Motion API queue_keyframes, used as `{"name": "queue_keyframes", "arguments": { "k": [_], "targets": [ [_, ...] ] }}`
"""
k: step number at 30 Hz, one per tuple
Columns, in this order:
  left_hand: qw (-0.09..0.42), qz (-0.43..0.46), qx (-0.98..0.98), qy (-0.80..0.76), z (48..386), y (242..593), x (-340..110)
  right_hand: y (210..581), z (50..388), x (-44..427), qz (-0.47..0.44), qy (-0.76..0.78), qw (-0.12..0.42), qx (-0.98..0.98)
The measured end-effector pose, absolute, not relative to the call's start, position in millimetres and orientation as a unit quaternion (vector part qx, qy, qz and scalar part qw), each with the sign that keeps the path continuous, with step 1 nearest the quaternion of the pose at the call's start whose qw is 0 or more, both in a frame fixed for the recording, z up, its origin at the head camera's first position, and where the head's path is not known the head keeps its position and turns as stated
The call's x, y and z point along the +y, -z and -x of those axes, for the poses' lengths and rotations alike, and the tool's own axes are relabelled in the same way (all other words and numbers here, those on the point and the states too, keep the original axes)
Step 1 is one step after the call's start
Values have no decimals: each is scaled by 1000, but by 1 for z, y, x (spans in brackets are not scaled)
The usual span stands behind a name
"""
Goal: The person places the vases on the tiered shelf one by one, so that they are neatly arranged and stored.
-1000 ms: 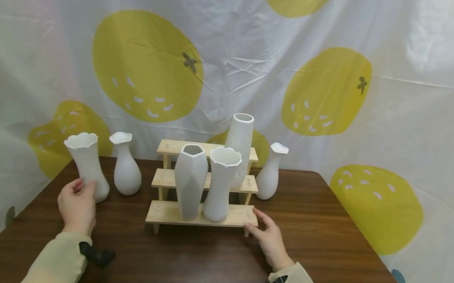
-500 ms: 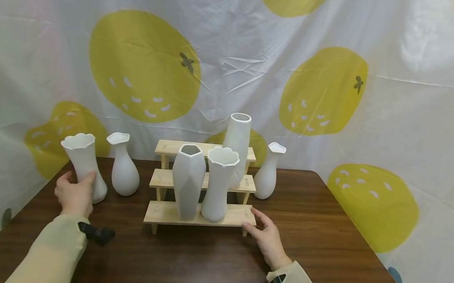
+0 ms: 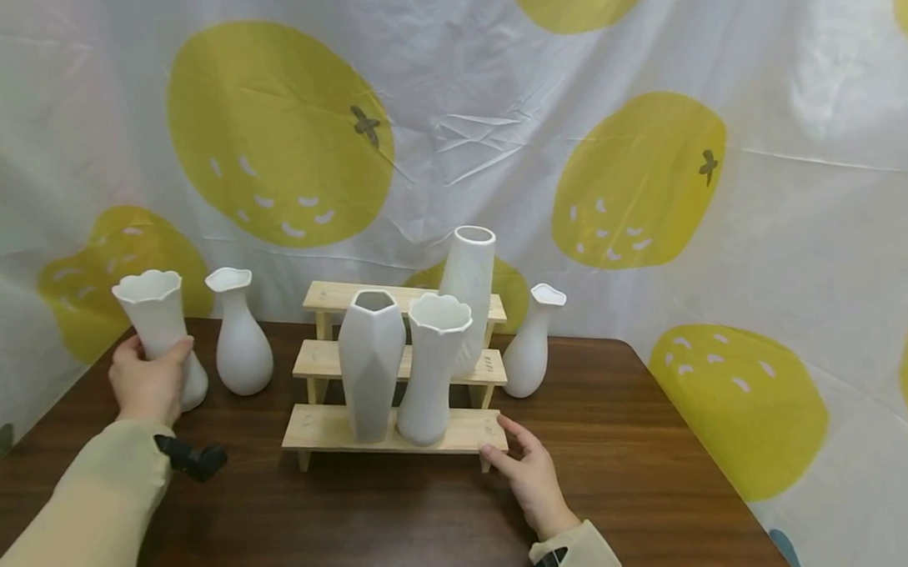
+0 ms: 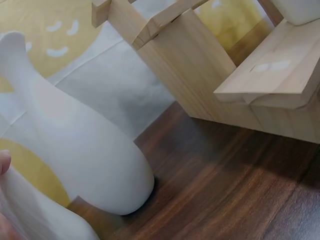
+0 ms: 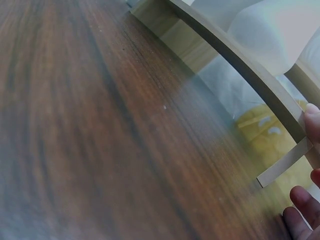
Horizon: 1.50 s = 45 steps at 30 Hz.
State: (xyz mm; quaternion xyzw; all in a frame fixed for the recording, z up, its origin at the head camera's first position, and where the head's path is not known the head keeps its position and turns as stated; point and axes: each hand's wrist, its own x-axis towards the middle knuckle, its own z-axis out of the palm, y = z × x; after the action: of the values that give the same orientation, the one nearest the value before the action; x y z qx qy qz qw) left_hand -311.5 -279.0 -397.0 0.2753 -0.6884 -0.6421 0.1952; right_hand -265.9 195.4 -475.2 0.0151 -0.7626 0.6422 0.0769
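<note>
My left hand (image 3: 145, 379) grips a white vase with a scalloped rim (image 3: 158, 321) around its waist, at the table's far left. That vase leans slightly in the head view, and its lower side shows at the corner of the left wrist view. My right hand (image 3: 534, 481) holds the right end of the bottom step of a three-tier wooden stand (image 3: 309, 427), thumb in front. On this step stand a faceted vase (image 3: 372, 361) and another scalloped vase (image 3: 431, 384). Behind them rises a tall tapered vase (image 3: 469, 275), its base partly hidden.
A narrow-necked vase (image 3: 244, 353) stands just right of the gripped one. Another narrow-necked vase (image 3: 527, 360) is tilted beside the stand's right side. Brown wooden table (image 3: 342, 521) extends in front; a fruit-print curtain (image 3: 484, 82) hangs behind.
My left hand has slid up the scalloped vase from its lower side and now wraps its waist. The whole head view has drifted slightly. My right hand stays at the stand.
</note>
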Motion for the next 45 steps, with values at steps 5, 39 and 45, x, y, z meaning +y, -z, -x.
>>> {"name": "queue_keyframes", "arguments": {
  "k": [5,39,45],
  "targets": [
    [193,-278,-693,637,310,397,-282,476,266,195,-14,-647,74,-759],
    [139,-195,-755,611,262,396,-275,477,267,195,-10,-640,77,-764],
    [139,-175,-768,600,253,393,-268,471,264,193,-3,-643,71,-763]
  ]
}}
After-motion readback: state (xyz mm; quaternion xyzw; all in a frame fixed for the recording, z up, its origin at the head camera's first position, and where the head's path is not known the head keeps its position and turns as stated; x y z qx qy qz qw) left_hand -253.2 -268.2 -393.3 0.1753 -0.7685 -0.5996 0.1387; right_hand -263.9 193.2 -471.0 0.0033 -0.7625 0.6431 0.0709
